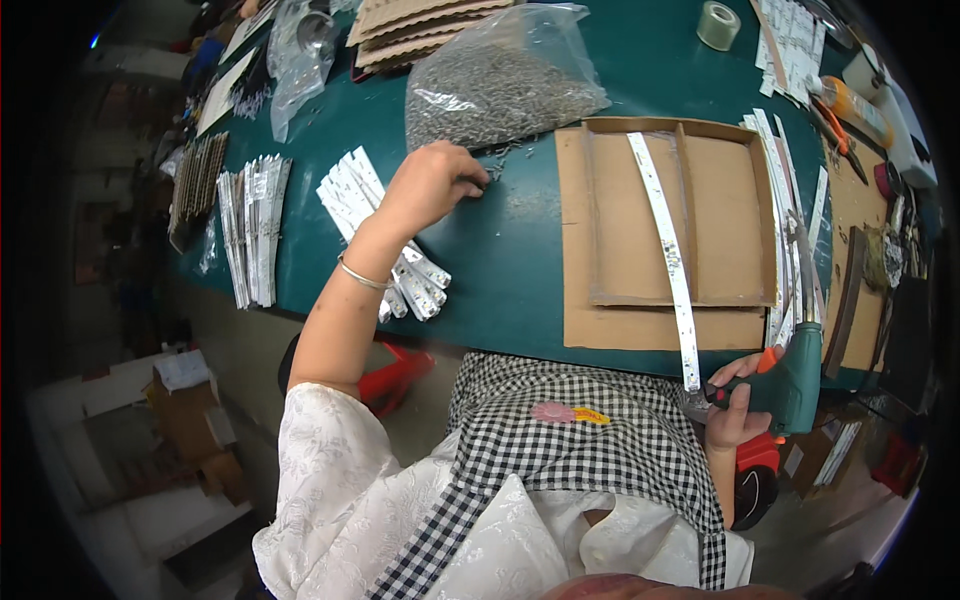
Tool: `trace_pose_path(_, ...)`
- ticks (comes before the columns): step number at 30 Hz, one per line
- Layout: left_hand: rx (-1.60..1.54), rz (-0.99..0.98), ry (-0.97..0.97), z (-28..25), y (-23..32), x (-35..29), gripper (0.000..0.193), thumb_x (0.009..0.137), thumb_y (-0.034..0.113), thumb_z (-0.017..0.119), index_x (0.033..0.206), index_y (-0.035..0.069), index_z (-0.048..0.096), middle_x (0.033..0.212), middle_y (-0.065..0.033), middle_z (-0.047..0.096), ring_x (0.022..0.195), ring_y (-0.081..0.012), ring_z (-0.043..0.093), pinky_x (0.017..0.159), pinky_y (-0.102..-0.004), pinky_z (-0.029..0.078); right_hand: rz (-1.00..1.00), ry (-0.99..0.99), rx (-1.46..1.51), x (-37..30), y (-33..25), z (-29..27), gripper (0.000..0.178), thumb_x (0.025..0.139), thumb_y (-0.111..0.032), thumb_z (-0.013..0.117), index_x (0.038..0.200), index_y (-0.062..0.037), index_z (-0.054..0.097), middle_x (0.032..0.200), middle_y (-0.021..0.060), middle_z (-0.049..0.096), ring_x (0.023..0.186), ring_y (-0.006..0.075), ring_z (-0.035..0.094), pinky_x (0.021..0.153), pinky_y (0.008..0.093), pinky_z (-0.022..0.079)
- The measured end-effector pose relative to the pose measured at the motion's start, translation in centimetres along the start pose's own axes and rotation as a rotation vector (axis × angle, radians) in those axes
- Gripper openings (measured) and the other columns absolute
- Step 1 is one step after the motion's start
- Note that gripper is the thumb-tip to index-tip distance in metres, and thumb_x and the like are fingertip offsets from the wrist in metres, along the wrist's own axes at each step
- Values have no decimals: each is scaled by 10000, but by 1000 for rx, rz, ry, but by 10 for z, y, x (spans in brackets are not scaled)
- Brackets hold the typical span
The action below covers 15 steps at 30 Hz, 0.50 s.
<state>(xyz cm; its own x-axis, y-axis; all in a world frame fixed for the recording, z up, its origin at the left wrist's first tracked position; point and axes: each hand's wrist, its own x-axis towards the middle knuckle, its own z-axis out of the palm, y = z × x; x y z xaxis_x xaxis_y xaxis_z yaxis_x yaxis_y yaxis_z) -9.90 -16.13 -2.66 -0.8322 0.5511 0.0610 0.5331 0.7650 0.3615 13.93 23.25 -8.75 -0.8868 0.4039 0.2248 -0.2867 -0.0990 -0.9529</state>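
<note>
My left hand reaches over the table beside several loose, small metal pieces, its fingers curled together. Whatever may be between the fingertips is too small to make out. Behind it lies a clear plastic bag full of such pieces. A bundle of white strips lies partly under my left forearm. At the table's front edge, my right hand is closed around a small dark thing at the lower end of a long white strip. A green tool with orange parts stands right beside that hand.
The strip crosses a divided cardboard tray on a cardboard sheet. More strips lie at left and along the tray's right side. A tape roll, corrugated cardboard, an orange bottle and orange-handled pliers are around the table.
</note>
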Motion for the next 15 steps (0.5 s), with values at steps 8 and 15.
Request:
trace_pose_path(8,67,0,-81,6,9,6,98,798,44,713,849,3,639,856,-128,645,824,-341,640,735,-414,512,45,-4,58,6,-5,-4,697,925,-138,647,1485,64,284,991,104,507,738,196,568,642,322,517)
trace_pose_path(15,-460,-127,60,-1,118,-1,77,843,-57,667,904,-12,680,862,-107,703,790,-211,681,729,-293,531,69,-105,-74,20,-13,2,731,837,111,635,1473,35,283,957,106,494,742,200,604,635,307,546)
